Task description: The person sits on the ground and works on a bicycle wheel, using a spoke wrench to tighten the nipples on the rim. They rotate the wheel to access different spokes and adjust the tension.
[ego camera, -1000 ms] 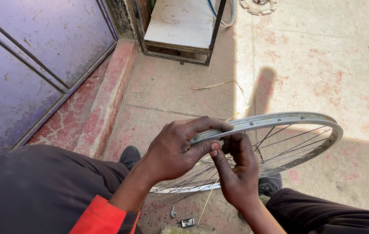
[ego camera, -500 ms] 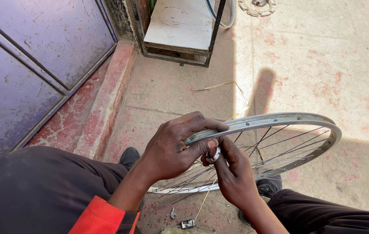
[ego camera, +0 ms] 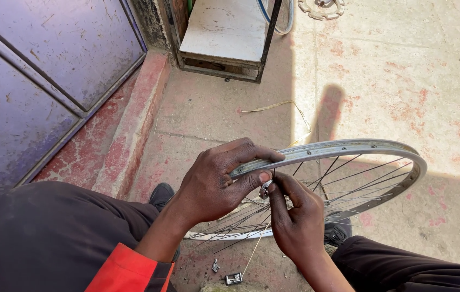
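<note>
Under my left hand point(ego camera: 211, 186), which clamps the wheel rim point(ego camera: 348, 147), my right hand point(ego camera: 294, 216) has crept closer. Its fingertips now pinch a small metal spoke tool point(ego camera: 265, 188) there, so the spoke work continues.

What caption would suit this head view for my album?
Left hand grips a spoked bicycle rim while right hand pinches a small metal piece under it.

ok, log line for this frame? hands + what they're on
left hand: grips wheel rim | right hand: pinches small metal piece under rim | spokes: attached | small parts: on concrete floor
</note>
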